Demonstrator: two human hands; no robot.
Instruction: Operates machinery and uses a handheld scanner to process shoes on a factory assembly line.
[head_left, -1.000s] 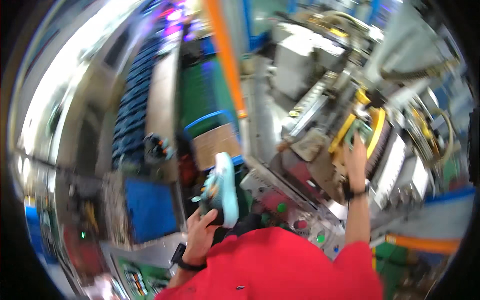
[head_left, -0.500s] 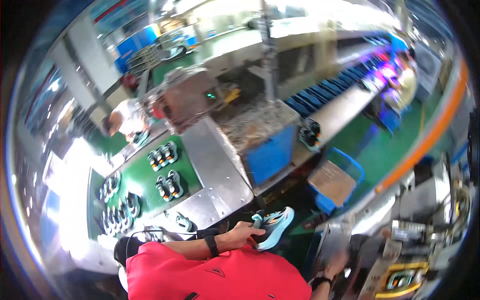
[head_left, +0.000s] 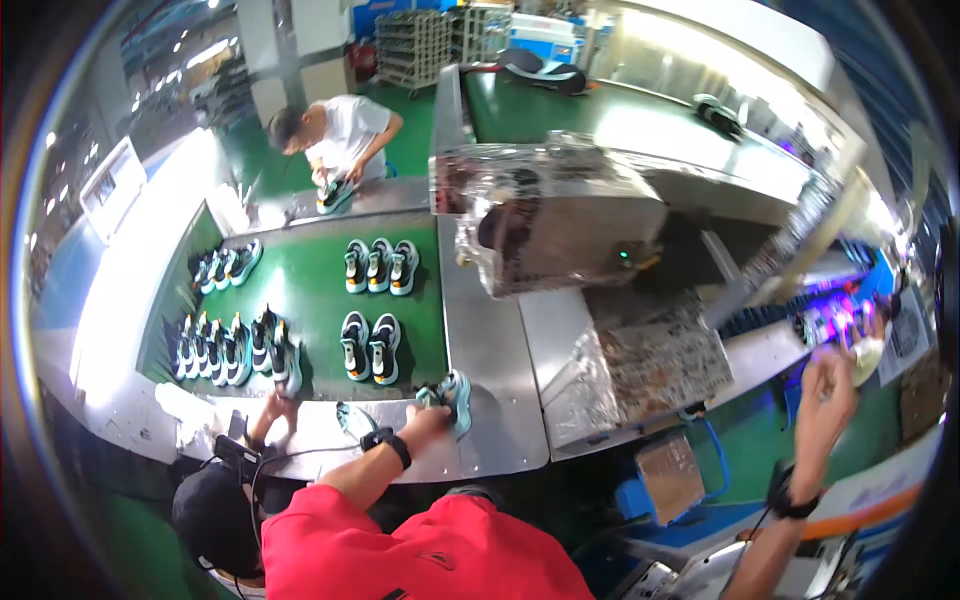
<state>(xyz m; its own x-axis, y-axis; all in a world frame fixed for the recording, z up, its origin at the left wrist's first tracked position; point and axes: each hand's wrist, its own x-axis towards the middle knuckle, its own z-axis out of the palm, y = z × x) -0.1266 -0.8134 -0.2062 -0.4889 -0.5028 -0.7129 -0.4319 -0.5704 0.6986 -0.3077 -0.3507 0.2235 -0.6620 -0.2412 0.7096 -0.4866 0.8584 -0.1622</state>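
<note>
My left hand (head_left: 428,422) is closed around the upper of a pale-blue-soled sneaker (head_left: 457,404), over the metal edge of the green-topped conveyor table (head_left: 400,332). Just left of that hand, a light-coloured shoe piece (head_left: 354,420) lies on the metal rim. Out to the right, my right hand (head_left: 828,390) is raised, its fingers half bent and apart, with nothing visible in them. Sneakers stand on the green surface: a pair (head_left: 369,348) near my left hand, three (head_left: 381,267) behind it, and several (head_left: 213,348) at the left.
Beside me at the left, a person in a black cap (head_left: 215,520) has a hand on a sneaker (head_left: 286,366). Across the table, a person in white (head_left: 350,135) handles another shoe. A plastic-wrapped machine (head_left: 565,215) stands right of the table, a stool (head_left: 670,478) below it.
My view has turned left toward the conveyor table. My left hand has brought the sneaker over the table's metal edge. My right hand has left the machinery and risen at the right.
</note>
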